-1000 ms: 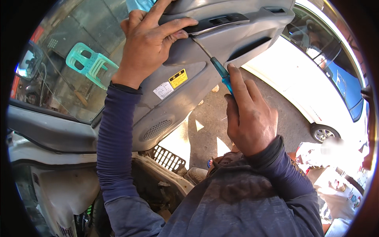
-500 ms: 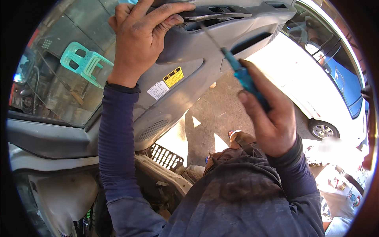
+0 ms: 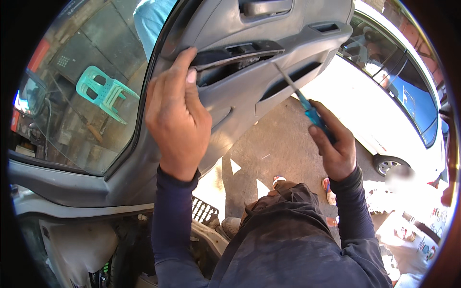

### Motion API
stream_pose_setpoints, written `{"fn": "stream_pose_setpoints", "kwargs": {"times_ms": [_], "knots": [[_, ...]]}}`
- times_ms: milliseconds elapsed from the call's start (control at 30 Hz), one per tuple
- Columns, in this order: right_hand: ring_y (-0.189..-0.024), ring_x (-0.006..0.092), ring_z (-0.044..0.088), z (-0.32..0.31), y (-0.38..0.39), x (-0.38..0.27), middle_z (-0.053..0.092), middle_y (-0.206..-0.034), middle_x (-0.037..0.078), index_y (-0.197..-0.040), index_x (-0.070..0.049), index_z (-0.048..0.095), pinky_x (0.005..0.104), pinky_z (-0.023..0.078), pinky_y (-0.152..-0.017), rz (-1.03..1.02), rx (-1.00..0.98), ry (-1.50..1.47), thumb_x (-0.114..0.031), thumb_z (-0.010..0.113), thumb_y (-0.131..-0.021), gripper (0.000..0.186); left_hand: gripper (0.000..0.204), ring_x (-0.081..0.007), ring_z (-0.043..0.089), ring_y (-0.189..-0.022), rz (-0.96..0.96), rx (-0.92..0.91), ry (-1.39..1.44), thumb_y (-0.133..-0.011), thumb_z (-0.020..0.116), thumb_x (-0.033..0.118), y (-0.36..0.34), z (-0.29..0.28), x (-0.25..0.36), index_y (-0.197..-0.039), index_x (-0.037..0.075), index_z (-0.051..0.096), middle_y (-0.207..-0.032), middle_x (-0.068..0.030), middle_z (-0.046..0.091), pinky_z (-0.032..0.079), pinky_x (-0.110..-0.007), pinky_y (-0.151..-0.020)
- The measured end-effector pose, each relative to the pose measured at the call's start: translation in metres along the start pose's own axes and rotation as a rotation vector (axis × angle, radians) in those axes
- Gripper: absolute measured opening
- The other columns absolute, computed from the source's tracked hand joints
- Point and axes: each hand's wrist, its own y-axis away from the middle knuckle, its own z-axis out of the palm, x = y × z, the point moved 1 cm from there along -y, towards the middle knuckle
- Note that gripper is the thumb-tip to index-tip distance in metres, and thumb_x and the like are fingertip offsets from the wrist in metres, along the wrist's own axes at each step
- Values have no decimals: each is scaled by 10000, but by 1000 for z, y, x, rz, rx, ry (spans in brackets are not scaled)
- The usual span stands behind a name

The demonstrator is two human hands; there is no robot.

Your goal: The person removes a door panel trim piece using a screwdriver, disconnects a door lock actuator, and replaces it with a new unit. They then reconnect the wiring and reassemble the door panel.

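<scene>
My left hand [image 3: 176, 117] pinches the near end of a dark window-switch panel [image 3: 216, 57] on a grey car door trim [image 3: 206, 33]. That end is raised, and a dark gap shows between the panel and the armrest beneath. The panel's far end still lies against the armrest. In my right hand [image 3: 340, 151] is a screwdriver [image 3: 313, 114] with a translucent blue handle, my fingers closed round it. Its shaft points up and left, its tip apart from the switch panel, in front of the door pocket.
A door pull handle [image 3: 268, 7] sits above the armrest. Through the window glass stands a green plastic chair [image 3: 102, 91]. A white car [image 3: 345, 91] is parked at the right. A black plastic grid [image 3: 205, 211] lies below the door, and someone's foot [image 3: 329, 191] shows on the ground.
My right hand has drawn the screwdriver down and back from the switch panel. My left hand sits lower in view, still at the panel's end, and the view takes in more of the upper door.
</scene>
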Motion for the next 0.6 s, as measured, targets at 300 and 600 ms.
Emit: {"fn": "stream_pose_setpoints", "kwargs": {"times_ms": [300,600], "knots": [[-770,106,565,-36,-34,48,627,-909,40,-1437,-16,583,270,490,-718,-131,21,18,-157,686,-1003,468,354,-79,513,-659,-627,-24,210,-826,900,197,-19,2,38,-1081,-16,779,-824,-18,684,434,-232,-622],[-678,56,468,-28,-73,19,532,-844,-25,-1392,-3,579,214,415,-649,-116,-55,-251,-238,741,-982,499,433,-92,613,-803,-772,72,360,-912,829,175,-2,-17,28,-1230,-90,705,-878,-30,693,505,-241,-778]]}}
